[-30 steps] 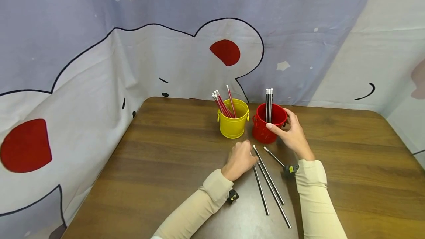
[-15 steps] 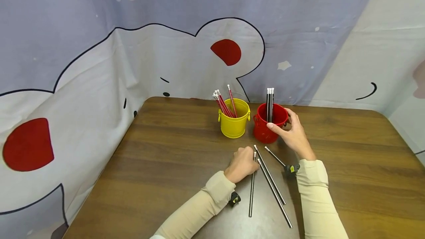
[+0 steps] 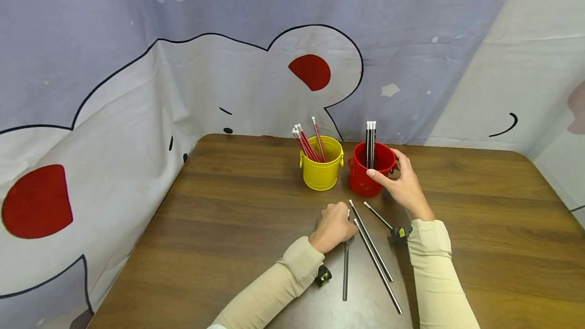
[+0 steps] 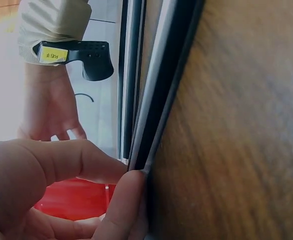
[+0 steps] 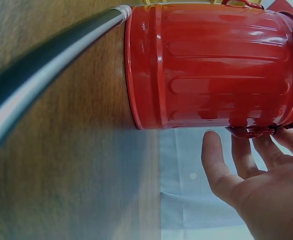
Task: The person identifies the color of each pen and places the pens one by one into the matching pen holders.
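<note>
My left hand (image 3: 332,226) pinches a black-and-silver pencil (image 3: 346,273) between thumb and fingertips, near its white-tipped end; in the left wrist view this pencil (image 4: 159,95) lies low along the tabletop. My right hand (image 3: 404,187) holds the red bucket (image 3: 362,185) at its right side, thumb over the front rim and fingers around the handle side. Several black-and-silver pencils (image 3: 370,143) stand in that bucket, white ends up. Right of my left hand, two more black pencils (image 3: 377,265) lie close together on the table. Another pencil (image 3: 377,215) is partly hidden by my right wrist's camera.
A yellow bucket (image 3: 320,175) stands just left of the red one, with several red pencils (image 3: 311,145) leaning in it. The wooden table (image 3: 237,207) ends at a patterned cloth (image 3: 219,85) behind the buckets.
My left hand has come slightly nearer, and the pencil under it has swung from slanting to nearly straight, its near end moving left. My right hand keeps its place on the red bucket.
</note>
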